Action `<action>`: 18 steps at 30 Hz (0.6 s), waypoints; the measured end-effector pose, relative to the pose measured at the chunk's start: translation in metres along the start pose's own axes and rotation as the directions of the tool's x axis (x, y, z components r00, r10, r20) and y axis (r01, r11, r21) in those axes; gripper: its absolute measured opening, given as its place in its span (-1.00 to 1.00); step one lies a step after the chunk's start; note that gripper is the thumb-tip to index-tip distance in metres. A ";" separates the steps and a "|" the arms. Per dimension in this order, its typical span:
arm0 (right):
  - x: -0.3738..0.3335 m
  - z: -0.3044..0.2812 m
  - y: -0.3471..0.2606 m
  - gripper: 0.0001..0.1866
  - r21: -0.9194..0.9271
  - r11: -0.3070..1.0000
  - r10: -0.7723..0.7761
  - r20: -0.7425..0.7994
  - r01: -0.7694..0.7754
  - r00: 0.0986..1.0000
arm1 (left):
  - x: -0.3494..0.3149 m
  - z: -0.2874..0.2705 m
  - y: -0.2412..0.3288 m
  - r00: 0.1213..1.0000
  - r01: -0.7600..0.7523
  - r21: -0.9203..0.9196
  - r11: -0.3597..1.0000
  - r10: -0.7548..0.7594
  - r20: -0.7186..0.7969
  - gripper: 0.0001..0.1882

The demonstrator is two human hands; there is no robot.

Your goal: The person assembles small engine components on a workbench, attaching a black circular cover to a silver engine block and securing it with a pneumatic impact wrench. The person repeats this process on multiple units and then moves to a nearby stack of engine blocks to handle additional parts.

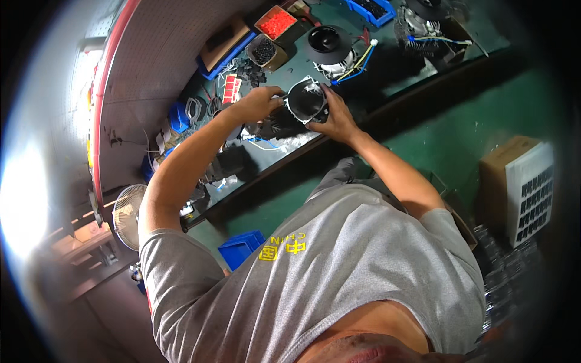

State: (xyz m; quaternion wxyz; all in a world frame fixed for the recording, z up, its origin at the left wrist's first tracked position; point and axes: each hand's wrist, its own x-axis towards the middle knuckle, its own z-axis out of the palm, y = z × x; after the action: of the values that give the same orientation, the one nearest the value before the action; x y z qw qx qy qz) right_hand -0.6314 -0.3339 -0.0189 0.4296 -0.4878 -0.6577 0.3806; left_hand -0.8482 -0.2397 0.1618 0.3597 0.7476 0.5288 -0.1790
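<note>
Over the bench's front edge, my right hand (339, 119) grips a round, dark, hollow housing (305, 101) with a pale rim and small corner tabs. Its open side faces up, and the thumb and fingers clasp its right side. My left hand (260, 104) is at the housing's left edge, with fingers bent together in a pinch. What they hold, if anything, is too small to make out. Behind the housing stands a motor unit (330, 48) with a black round top and blue, yellow and white wires. A sheet of red labels (230, 89) lies beyond my left hand.
Farther back are a box of red parts (277, 24), a box of small black parts (262, 51) and a blue bin (370, 11). A second motor unit (423, 24) stands at the far right. A blue crate (239, 248) and a carton (505, 169) are below the bench.
</note>
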 end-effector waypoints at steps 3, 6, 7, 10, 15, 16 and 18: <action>-0.003 0.004 0.009 0.29 0.002 0.999 -0.049 -0.048 0.049 0.998 | 0.022 0.010 -0.005 0.993 -0.063 0.291 0.955 0.088 -0.077 -0.65; -0.004 0.003 0.007 0.26 -0.027 0.999 -0.021 -0.050 0.019 0.999 | 0.053 0.018 -0.012 0.999 -0.026 0.460 0.888 0.033 -0.007 -0.67; -0.004 0.002 0.006 0.25 -0.038 0.999 -0.012 -0.050 0.011 0.999 | 0.059 0.019 -0.011 0.998 -0.059 0.504 0.862 0.068 0.001 -0.69; -0.005 0.002 0.004 0.19 -0.004 1.000 -0.002 -0.079 0.002 0.997 | 0.077 0.009 -0.011 0.984 -0.120 0.447 0.886 0.046 0.173 -0.71; -0.006 0.011 0.006 0.13 -0.078 0.996 -0.043 -0.155 0.031 0.987 | 0.103 0.001 -0.013 0.973 -0.006 0.469 0.883 -0.104 0.208 -0.63; -0.007 0.010 0.006 0.13 -0.097 0.995 -0.035 -0.153 0.020 0.988 | 0.104 0.000 -0.005 0.965 0.057 0.426 0.903 -0.160 0.210 -0.63; -0.007 0.010 0.008 0.13 -0.132 0.991 -0.018 -0.146 -0.002 0.989 | 0.105 -0.001 0.009 0.937 0.190 0.337 0.922 -0.273 0.219 -0.61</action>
State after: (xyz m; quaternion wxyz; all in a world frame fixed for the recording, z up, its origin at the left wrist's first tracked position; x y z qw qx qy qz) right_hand -0.6370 -0.3397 -0.0307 0.4452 -0.5394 -0.6499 0.2975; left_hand -0.8000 -0.1710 0.0974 0.2804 0.6961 0.5272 -0.3987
